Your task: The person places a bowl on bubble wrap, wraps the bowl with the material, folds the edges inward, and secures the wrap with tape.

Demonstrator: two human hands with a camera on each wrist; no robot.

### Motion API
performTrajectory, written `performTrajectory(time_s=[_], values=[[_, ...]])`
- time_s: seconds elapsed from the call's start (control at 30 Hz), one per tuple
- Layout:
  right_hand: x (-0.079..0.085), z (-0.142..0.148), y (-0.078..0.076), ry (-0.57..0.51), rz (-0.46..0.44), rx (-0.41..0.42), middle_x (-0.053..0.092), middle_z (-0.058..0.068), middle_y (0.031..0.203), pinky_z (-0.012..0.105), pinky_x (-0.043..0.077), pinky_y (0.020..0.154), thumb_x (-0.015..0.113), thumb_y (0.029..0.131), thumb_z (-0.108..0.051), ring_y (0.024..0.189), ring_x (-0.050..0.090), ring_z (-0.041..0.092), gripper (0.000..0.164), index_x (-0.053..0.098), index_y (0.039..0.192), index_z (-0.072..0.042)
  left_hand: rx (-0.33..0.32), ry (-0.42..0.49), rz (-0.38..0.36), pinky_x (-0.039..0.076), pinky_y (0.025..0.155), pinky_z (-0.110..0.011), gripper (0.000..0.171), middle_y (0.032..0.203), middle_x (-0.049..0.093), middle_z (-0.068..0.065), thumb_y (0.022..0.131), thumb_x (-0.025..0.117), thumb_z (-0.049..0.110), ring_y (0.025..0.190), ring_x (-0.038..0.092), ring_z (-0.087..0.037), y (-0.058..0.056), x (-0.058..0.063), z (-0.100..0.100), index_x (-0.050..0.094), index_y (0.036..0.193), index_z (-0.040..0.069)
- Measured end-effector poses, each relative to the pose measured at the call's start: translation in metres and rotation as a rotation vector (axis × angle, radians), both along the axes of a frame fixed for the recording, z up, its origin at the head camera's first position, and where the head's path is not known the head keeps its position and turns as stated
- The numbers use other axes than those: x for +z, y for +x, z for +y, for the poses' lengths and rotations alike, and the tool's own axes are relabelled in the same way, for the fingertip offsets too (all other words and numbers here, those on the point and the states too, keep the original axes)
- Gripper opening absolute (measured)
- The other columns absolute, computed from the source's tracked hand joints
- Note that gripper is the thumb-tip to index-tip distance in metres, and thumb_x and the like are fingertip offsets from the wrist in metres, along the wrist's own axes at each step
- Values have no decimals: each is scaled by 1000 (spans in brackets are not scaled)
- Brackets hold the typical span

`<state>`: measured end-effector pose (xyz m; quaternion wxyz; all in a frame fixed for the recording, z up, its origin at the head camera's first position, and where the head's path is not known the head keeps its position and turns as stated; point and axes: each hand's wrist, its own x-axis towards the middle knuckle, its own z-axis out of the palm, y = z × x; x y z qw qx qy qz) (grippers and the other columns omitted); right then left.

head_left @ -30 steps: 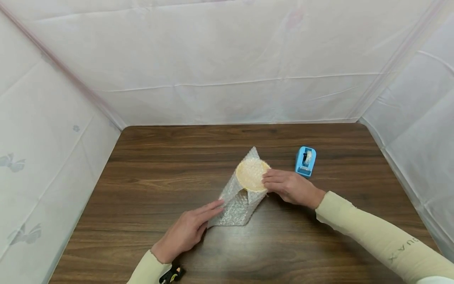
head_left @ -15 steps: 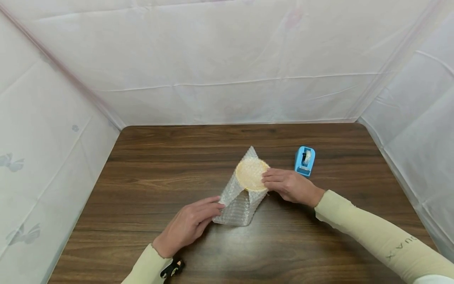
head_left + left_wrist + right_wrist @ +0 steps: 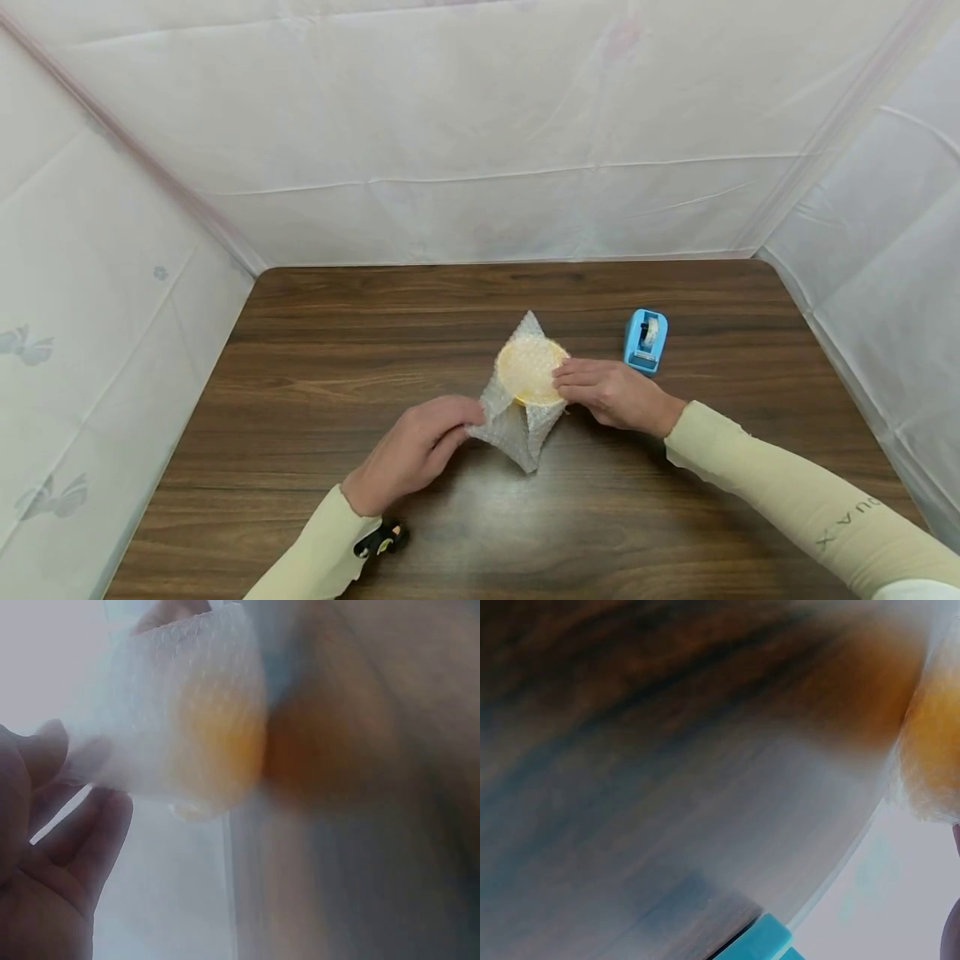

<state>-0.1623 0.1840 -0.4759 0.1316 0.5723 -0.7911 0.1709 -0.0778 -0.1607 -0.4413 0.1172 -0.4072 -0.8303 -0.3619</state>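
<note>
A round yellow cup-like object (image 3: 534, 395) stands on the table, wrapped in bubble wrap (image 3: 504, 432). Bubble wrap also covers its top. The left wrist view shows the yellow body (image 3: 225, 742) through the clear bubble wrap (image 3: 142, 720). My left hand (image 3: 415, 450) pinches the loose left corner of the wrap between thumb and fingers. From the right, my right hand (image 3: 618, 396) grips the wrapped object at its rim, fingertips over the top edge. Its thumb is hidden in the head view. Only a sliver of the yellow side (image 3: 936, 742) shows in the right wrist view.
A blue tape dispenser (image 3: 646, 340) with a roll of tape stands behind my right hand. The dark wooden table (image 3: 337, 333) is enclosed by white sheeting (image 3: 480, 125) at the back and both sides.
My left hand has moved right and a little away from me, drawing the flap of bubble wrap in toward the yellow object. The wrap's front edge now forms a point. My right hand stays put.
</note>
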Motion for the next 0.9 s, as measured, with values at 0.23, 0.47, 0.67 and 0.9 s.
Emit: performTrajectory(time_s=[0.23,0.47,0.67,0.9], values=[[1,-4,1,5,-16,19,79,6,121,42,59,100,81,80,8,121,72,26,35,78,111,-7,23,76,-103,58,90,-32,13,109,72,2,102,62,5,102,68,-10,-15,13,18,68,109,14],[3,-6,1,19,-25,26,79,8,120,42,59,99,80,80,9,120,72,27,34,78,111,-6,75,105,-170,55,78,-28,6,98,67,0,104,61,10,87,60,-7,-38,17,36,67,103,10],[4,-7,0,38,-12,44,78,9,121,44,59,100,81,79,8,121,72,27,36,78,113,-5,144,121,-177,54,73,-26,10,98,70,-1,105,63,15,82,60,-8,-57,15,52,71,104,12],[4,-10,0,54,21,70,78,10,119,43,59,99,80,77,11,119,73,27,39,78,113,-3,229,126,-168,51,70,-25,8,94,70,-3,102,68,15,77,57,-10,-71,6,66,75,103,11]])
